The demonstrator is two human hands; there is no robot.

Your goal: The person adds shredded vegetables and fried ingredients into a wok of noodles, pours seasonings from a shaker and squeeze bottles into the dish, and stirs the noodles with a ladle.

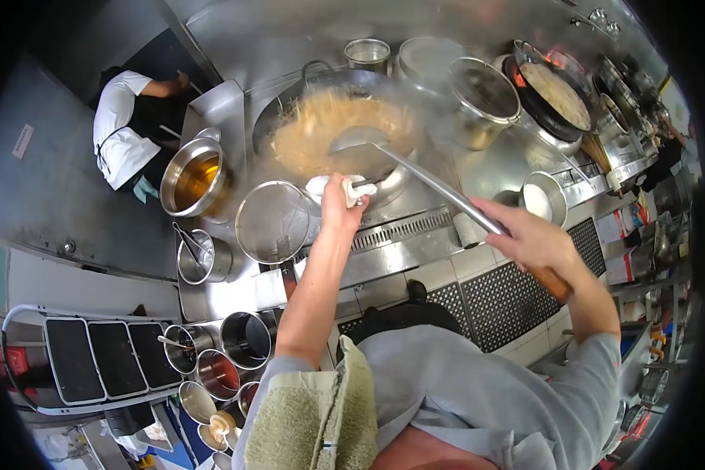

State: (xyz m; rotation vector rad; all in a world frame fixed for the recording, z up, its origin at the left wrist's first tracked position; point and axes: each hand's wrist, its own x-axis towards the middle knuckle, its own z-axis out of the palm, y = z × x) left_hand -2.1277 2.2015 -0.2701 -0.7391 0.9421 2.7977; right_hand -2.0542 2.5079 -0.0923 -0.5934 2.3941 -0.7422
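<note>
A large wok [268, 129] full of steaming, light-brown noodle-like food [321, 129] sits on the stove in front of me. My left hand [343, 202] is closed on a white cloth [361, 189] at the wok's near rim, around its handle. My right hand [536, 239] grips the long metal shaft of a ladle [439, 188] near its wooden end. The ladle's bowl [357, 139] is over the food, partly blurred by steam. Just left of my left hand lies a round wire strainer [272, 222].
A pot of amber liquid [196, 182] stands at left, near a co-worker [125, 129]. A lidded pot [484, 98], a second wok [556, 94] over flame and a pot of white contents [542, 199] are at right. Sauce containers [218, 374] stand lower left.
</note>
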